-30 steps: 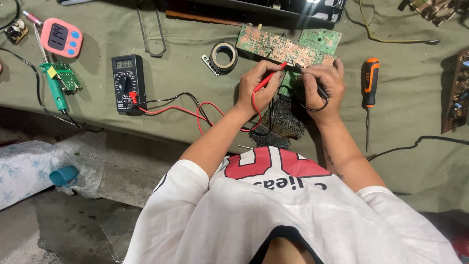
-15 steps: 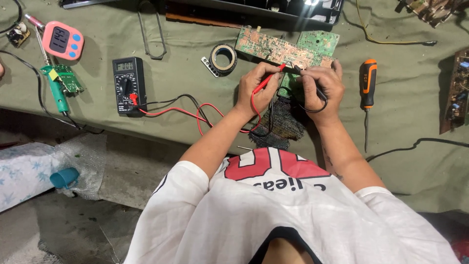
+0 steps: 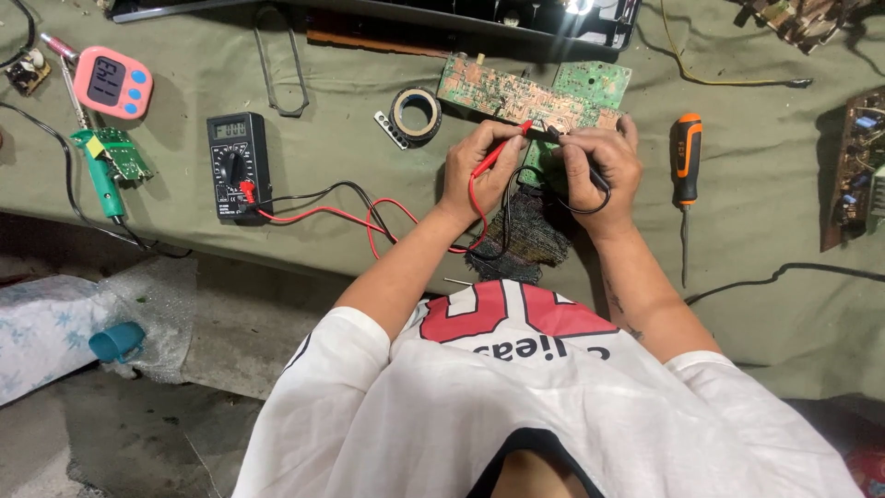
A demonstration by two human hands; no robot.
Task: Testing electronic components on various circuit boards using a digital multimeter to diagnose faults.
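Probing the board – mid-check

Multimeter (image 3: 238,166) sits wired up at left; left hand (image 3: 481,171) pinches the red probe (image 3: 501,150), right hand (image 3: 597,164) clamps the black probe (image 3: 557,136) – both tips on the circuit board (image 3: 516,92) on the desk (image 3: 765,249). Testing looks underway, not finished.

White short-sleeved T-shirt (image 3: 553,406), red block print with dark lettering, bare forearms, perhaps a small forearm tattoo

Tabletop (image 3: 784,212) was covered in matt olive cloth; multimeter (image 3: 238,166) of black plastic; screwdriver (image 3: 686,175), glossy orange-black handle, metal shaft; tape roll (image 3: 417,114), shiny.
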